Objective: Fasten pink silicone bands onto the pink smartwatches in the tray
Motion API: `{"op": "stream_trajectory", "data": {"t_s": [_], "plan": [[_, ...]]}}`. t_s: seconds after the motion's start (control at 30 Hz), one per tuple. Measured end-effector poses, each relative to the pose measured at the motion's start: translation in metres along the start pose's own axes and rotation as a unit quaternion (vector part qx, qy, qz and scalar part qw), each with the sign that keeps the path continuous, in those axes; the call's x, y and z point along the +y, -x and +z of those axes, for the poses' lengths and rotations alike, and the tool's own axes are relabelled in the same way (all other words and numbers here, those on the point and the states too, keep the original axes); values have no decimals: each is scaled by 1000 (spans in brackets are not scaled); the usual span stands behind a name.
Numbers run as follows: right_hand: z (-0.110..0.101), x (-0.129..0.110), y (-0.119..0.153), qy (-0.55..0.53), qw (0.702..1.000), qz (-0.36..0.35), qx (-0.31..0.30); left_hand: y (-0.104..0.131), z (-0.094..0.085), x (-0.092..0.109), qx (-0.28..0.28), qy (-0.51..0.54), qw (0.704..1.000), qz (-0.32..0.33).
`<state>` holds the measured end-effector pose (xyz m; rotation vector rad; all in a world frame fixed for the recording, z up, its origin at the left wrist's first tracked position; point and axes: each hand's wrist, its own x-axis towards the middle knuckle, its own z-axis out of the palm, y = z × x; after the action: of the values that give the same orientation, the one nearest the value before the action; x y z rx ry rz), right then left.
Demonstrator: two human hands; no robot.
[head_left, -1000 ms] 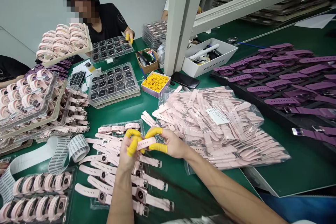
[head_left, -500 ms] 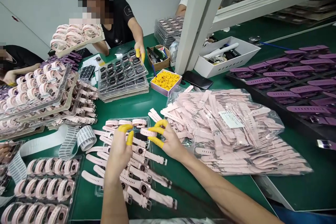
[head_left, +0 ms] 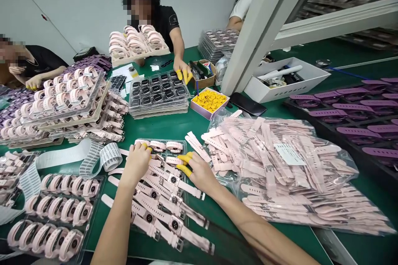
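Observation:
My right hand (head_left: 200, 172), with yellow finger cots, has its fingertips closed on the right end of a looped pink watch (head_left: 173, 160) in the second row of a clear tray (head_left: 184, 144). My left hand (head_left: 137, 163) is over the tray's left side, fingers bent downward; the hand itself hides what they hold. Behind that watch, a row of looped pink watches (head_left: 174, 146) sits along the tray's far edge. In front, several watches with unbuckled straps (head_left: 172, 180) lie slanted across the tray, sensor backs up.
Bagged pink straps (head_left: 280, 161) lie at right, near a black tray of purple-strapped watches (head_left: 351, 112). A label roll (head_left: 111, 157), another filled tray (head_left: 52, 215) and stacked trays (head_left: 62, 103) are at left. Yellow finger cots (head_left: 209, 100) fill a box. A co-worker's hand (head_left: 183, 71) touches stacked trays opposite.
The looped watch in my right hand has gone down into the tray. My left hand has lowered to the tray's far left. The view has swung slightly left; the co-worker's tray has settled onto the stack.

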<state>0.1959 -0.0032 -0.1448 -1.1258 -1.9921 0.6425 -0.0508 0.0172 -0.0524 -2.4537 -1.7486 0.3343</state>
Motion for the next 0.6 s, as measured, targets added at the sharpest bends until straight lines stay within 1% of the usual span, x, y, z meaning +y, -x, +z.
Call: {"op": "stream_trajectory", "data": {"t_s": [0.07,0.17,0.23,0.3,0.37,0.4,0.5,0.57,0.6], "plan": [[1,1,1,12,1000,14,1,1,-4,-2,11,-7,1000,6],[-1,1,4,-5,1000,26,7,10,-15,-5,54,-9,998,24],[-5,1,6,-29,999,15,34,19,-28,-5,78,3,996,37],[-9,-2,8,-52,995,-10,79,30,-45,-1,93,8,995,44],[-14,-8,11,-66,990,-44,113,41,-65,6,114,-9,992,48],[-15,-12,12,-70,989,-60,119,47,-76,12,127,-21,990,52],[-15,-28,17,-81,988,-91,97,61,-105,33,157,-50,984,63],[-13,-37,19,-88,988,-98,78,66,-117,47,174,-49,981,70],[-13,-40,20,-92,987,-101,78,67,-120,52,177,-39,981,72]]}}
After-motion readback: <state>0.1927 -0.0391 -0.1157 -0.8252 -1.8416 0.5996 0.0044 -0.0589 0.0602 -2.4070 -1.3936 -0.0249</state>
